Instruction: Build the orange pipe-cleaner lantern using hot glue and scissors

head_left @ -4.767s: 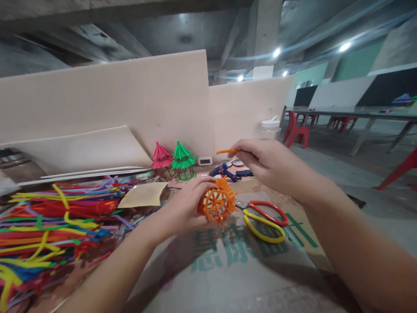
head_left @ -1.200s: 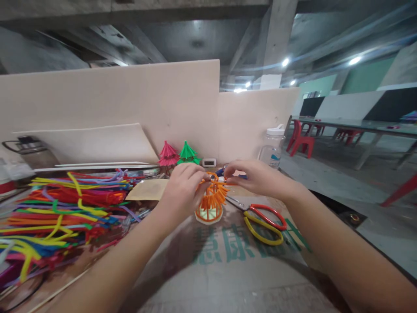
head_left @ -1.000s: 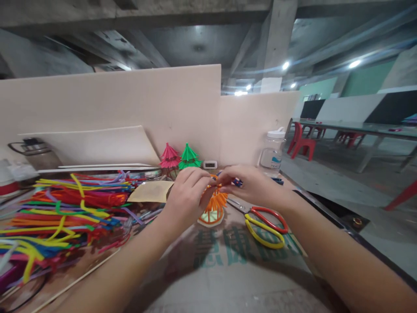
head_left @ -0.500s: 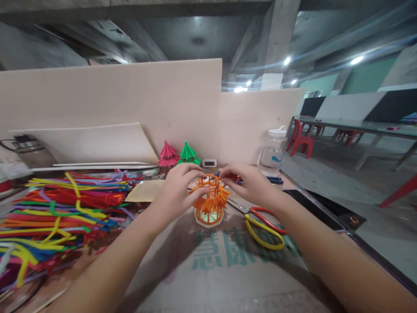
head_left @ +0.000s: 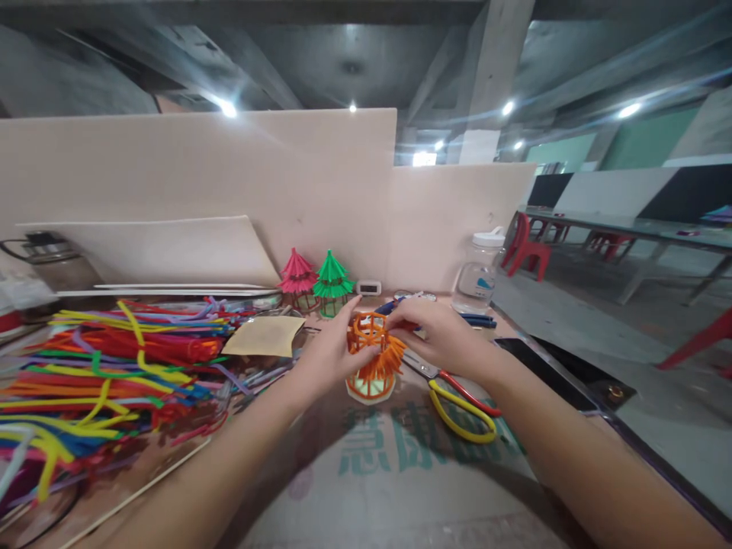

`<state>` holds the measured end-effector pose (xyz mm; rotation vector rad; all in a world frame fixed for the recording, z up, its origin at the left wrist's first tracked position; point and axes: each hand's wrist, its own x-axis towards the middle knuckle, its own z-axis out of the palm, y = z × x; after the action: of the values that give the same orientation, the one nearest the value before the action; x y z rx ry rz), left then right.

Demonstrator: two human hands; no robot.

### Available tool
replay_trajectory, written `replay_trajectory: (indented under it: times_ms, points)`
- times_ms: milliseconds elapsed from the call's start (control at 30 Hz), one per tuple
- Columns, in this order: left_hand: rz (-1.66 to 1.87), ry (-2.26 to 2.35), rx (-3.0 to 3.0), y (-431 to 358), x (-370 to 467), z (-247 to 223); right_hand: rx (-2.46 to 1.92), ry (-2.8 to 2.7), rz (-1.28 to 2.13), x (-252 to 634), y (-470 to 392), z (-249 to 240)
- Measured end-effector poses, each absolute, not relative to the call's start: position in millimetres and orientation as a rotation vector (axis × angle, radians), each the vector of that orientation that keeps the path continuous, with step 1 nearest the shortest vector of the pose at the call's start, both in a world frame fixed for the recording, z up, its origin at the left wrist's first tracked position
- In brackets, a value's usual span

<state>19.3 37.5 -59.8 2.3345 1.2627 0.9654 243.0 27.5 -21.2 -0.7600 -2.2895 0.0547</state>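
An orange pipe-cleaner pavilion (head_left: 384,360) stands upright on a pale many-sided base, with a fringe round its middle and an open ring frame on top. My left hand (head_left: 329,347) is wrapped against its left side, thumb across the front. At the upper right of the ring, my right hand (head_left: 426,326) has its fingertips pinched on the orange frame. Scissors (head_left: 466,412) with red and yellow handles lie to the right, below my right hand. Behind stand a pink model (head_left: 297,273) and a green model (head_left: 332,277), both with pointed layered roofs.
Bundles of coloured pipe cleaners (head_left: 126,366) cover the table's left side, near a yellowish card (head_left: 264,336). A small clock (head_left: 369,288) and a clear bottle (head_left: 477,274) stand at the back. A dark flat object (head_left: 543,374) lies at the right edge.
My left hand has moved from the top of the orange pavilion down its left side, covering more of the fringe. The view has shifted slightly, and the green model shows more fully.
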Motion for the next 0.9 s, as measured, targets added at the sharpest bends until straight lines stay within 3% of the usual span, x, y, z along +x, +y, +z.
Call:
replay_trajectory:
  times_ms: [267,567,900]
  points:
    - [0.964,1.087,2.535,20,27,-49,-0.748,-2.329,0.029,249,17,-18]
    - [1.460,1.019,3.094,4,32,-35,-0.691,-2.231,-0.064,246,8,-31]
    - [1.415,1.008,3.148,10,28,-29,-0.688,-2.196,-0.153,241,11,-38]
